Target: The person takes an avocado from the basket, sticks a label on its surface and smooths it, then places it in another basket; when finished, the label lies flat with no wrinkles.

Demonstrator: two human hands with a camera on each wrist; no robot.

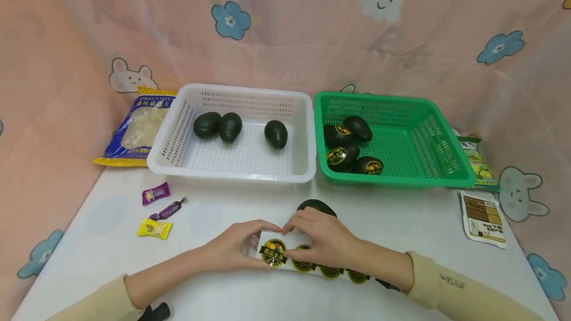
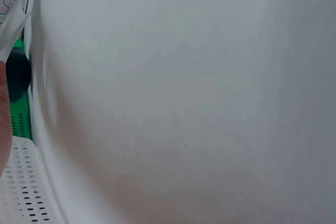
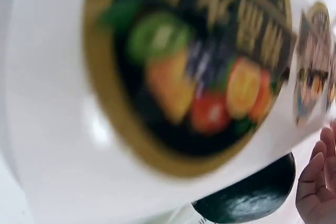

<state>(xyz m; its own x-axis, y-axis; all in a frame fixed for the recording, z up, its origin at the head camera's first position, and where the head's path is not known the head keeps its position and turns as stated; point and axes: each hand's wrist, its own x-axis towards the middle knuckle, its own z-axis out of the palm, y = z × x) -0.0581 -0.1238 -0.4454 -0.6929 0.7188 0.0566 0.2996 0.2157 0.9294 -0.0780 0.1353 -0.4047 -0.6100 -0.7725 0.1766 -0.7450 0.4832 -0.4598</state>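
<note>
A white strip of round black-and-gold fruit stickers [image 1: 273, 253] lies across the front middle in the head view. My left hand [image 1: 225, 251] grips its left end, thumb below and fingers above. My right hand [image 1: 327, 237] pinches the upper edge of the strip, the thumb lying over its face, and covers part of the stickers. Just behind the right hand an avocado [image 1: 317, 206] rests on the table, partly hidden. The right wrist view shows one sticker [image 3: 184, 77] close and blurred, with the avocado [image 3: 247, 198] below it.
A white basket [image 1: 232, 178] holds three avocados; a green basket [image 1: 401, 181] beside it holds several, most bearing visible stickers. Three wrapped candies [image 1: 153, 229] lie at left. An orecchiette bag [image 1: 142, 125] stands behind left, a green packet [image 1: 482, 167] and a white-brown pouch [image 1: 483, 219] at right.
</note>
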